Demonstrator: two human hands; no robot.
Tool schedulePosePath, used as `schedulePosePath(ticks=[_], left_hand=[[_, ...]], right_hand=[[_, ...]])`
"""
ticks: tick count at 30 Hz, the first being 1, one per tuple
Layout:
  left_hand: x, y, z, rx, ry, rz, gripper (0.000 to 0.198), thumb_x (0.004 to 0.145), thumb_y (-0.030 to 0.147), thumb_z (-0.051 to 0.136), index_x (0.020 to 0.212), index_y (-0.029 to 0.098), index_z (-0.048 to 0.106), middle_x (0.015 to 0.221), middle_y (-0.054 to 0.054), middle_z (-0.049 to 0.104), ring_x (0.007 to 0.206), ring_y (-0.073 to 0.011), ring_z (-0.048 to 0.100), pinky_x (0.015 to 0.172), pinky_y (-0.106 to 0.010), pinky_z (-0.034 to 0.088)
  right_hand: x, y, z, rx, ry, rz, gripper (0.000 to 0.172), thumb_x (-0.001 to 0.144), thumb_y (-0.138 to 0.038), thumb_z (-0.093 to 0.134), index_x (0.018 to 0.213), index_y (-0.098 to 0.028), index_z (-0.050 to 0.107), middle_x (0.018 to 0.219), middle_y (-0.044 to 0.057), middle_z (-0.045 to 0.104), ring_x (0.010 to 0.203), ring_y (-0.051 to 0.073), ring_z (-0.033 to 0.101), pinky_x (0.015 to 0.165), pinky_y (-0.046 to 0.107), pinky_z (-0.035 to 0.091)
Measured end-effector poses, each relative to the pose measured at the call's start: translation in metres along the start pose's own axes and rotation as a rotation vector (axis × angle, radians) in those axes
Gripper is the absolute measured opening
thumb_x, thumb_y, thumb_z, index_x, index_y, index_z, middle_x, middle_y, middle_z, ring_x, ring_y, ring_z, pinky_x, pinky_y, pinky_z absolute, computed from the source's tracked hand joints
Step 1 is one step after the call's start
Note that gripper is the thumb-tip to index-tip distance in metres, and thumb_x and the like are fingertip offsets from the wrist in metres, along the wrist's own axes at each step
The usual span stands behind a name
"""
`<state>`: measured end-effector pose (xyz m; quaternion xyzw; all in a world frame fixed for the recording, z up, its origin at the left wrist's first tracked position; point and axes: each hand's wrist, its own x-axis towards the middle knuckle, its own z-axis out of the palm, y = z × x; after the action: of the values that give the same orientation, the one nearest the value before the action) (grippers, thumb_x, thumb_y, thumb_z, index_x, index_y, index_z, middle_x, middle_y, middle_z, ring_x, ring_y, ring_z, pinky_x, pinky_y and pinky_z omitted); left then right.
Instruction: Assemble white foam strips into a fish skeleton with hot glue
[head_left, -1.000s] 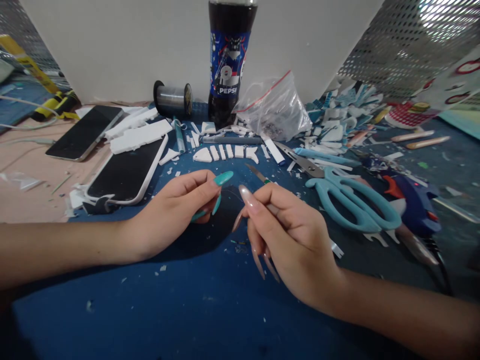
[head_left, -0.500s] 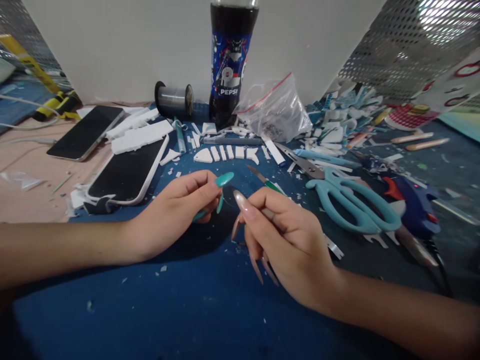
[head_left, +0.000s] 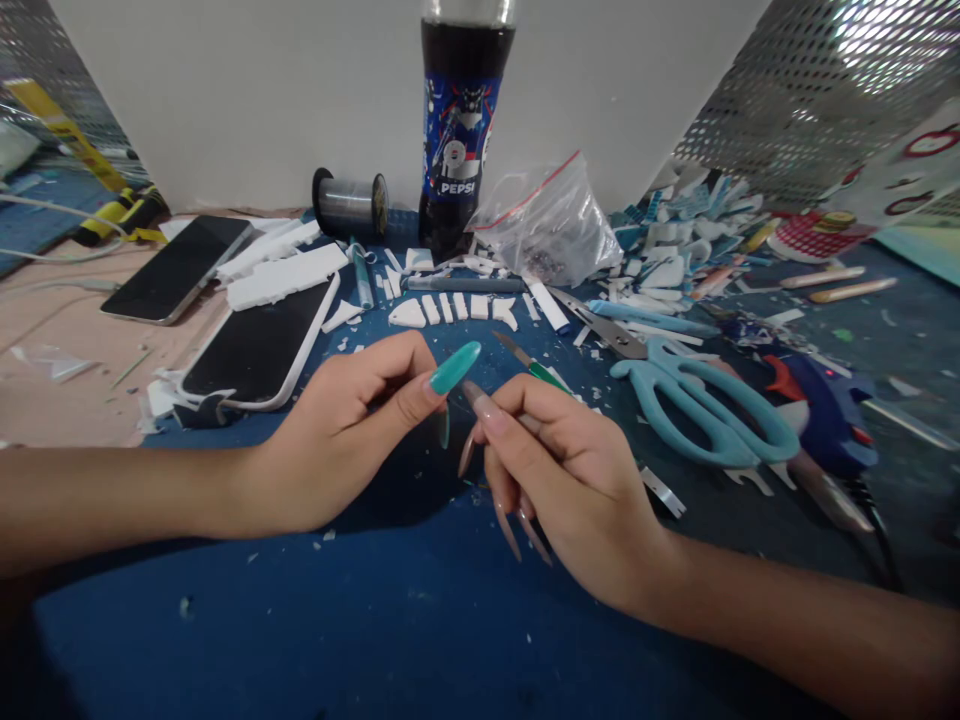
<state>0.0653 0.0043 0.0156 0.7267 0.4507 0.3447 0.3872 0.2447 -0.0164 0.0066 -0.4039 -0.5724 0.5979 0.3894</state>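
Over the middle of the blue table, my left hand, with long teal nails, is closed with thumb and forefinger pinched. My right hand, with long pinkish nails, pinches in the same way, its thumb tip close to the left fingertips. What lies between the fingers is too fine to make out. Just beyond them sits a row of white foam-like pieces shaped like a fish. A craft knife with a green handle lies partly behind my right hand.
Teal-handled scissors and a blue glue gun lie at right. At the back stand a clear line spool, a Pepsi bottle and a zip bag. Two phones lie left; white and blue scraps are heaped right.
My hands have come closer, the left fingertips moving right and slightly up over the right thumb tip. A fine strand seen near the left fingertips earlier is hard to see now.
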Motion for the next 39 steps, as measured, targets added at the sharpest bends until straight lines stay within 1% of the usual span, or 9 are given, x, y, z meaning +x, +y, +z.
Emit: schedulePosePath(ticks=[8,11,15,22,24,27,30,35,39], left_hand=[[0.000,0.009,-0.014,0.464,0.217,0.442,0.024,0.091,0.015,0.047,0.069,0.021,0.042,0.060,0.005,0.044,0.052,-0.0079,0.036,0.049,-0.024,0.031],[-0.001,0.019,-0.019,0.513,0.255,0.456,0.025,0.092,0.016,0.046,0.068,0.022,0.040,0.061,0.005,0.042,0.051,-0.0077,0.034,0.049,-0.024,0.031],[-0.001,0.030,-0.021,0.518,0.304,0.411,0.027,0.092,0.019,0.045,0.066,0.022,0.038,0.060,0.005,0.039,0.051,-0.0083,0.033,0.051,-0.026,0.032],[0.005,0.023,-0.018,0.533,0.444,0.480,0.027,0.092,0.017,0.050,0.066,0.020,0.042,0.060,0.006,0.039,0.053,-0.0066,0.032,0.051,-0.026,0.029],[0.007,0.020,-0.017,0.510,0.422,0.444,0.028,0.092,0.018,0.049,0.065,0.020,0.042,0.059,0.006,0.037,0.052,-0.0069,0.031,0.050,-0.026,0.028],[0.007,0.017,-0.014,0.471,0.299,0.382,0.027,0.091,0.020,0.049,0.066,0.020,0.041,0.056,0.006,0.035,0.049,-0.0070,0.029,0.048,-0.025,0.027],[0.006,0.013,-0.010,0.492,0.191,0.398,0.026,0.088,0.015,0.049,0.064,0.020,0.038,0.054,0.007,0.033,0.046,-0.0066,0.025,0.046,-0.025,0.023],[0.005,0.006,-0.005,0.503,0.136,0.411,0.026,0.088,0.015,0.046,0.065,0.020,0.035,0.054,0.007,0.032,0.046,-0.0067,0.025,0.046,-0.024,0.023],[0.006,0.003,-0.007,0.502,0.106,0.378,0.025,0.090,0.017,0.045,0.066,0.020,0.036,0.055,0.007,0.034,0.047,-0.0071,0.028,0.047,-0.023,0.025]], right_hand=[[0.004,0.001,0.000,0.078,-0.023,0.098,0.032,0.096,-0.041,0.049,0.073,-0.018,0.052,0.044,-0.009,0.048,0.027,0.001,0.037,0.031,0.010,0.038],[0.006,0.003,-0.001,0.147,-0.056,0.098,0.035,0.095,-0.045,0.048,0.075,-0.018,0.055,0.046,-0.007,0.051,0.027,0.003,0.041,0.028,0.011,0.036],[0.010,0.006,-0.005,0.234,-0.135,0.025,0.046,0.094,-0.056,0.039,0.086,-0.017,0.062,0.059,0.000,0.062,0.040,0.009,0.054,0.038,0.018,0.047],[0.007,0.006,-0.008,0.201,-0.249,-0.016,0.057,0.095,-0.060,0.028,0.090,-0.018,0.067,0.074,0.006,0.070,0.052,0.012,0.060,0.051,0.024,0.049],[0.007,0.006,-0.008,0.229,-0.245,-0.041,0.054,0.094,-0.059,0.031,0.091,-0.018,0.067,0.078,0.007,0.071,0.058,0.014,0.064,0.056,0.027,0.052],[0.006,0.006,-0.007,0.275,-0.205,-0.085,0.048,0.094,-0.056,0.038,0.091,-0.018,0.066,0.080,0.006,0.071,0.066,0.016,0.067,0.064,0.029,0.055],[0.006,0.004,-0.005,0.267,-0.153,-0.050,0.044,0.093,-0.055,0.042,0.084,-0.017,0.064,0.068,0.003,0.068,0.054,0.013,0.063,0.054,0.026,0.053],[0.009,0.005,-0.004,0.258,-0.073,-0.045,0.034,0.089,-0.049,0.057,0.075,-0.017,0.060,0.054,-0.003,0.062,0.041,0.007,0.057,0.042,0.018,0.047],[0.010,0.007,-0.003,0.265,-0.051,-0.046,0.031,0.092,-0.040,0.058,0.070,-0.018,0.058,0.048,-0.005,0.059,0.035,0.005,0.053,0.037,0.015,0.045]])
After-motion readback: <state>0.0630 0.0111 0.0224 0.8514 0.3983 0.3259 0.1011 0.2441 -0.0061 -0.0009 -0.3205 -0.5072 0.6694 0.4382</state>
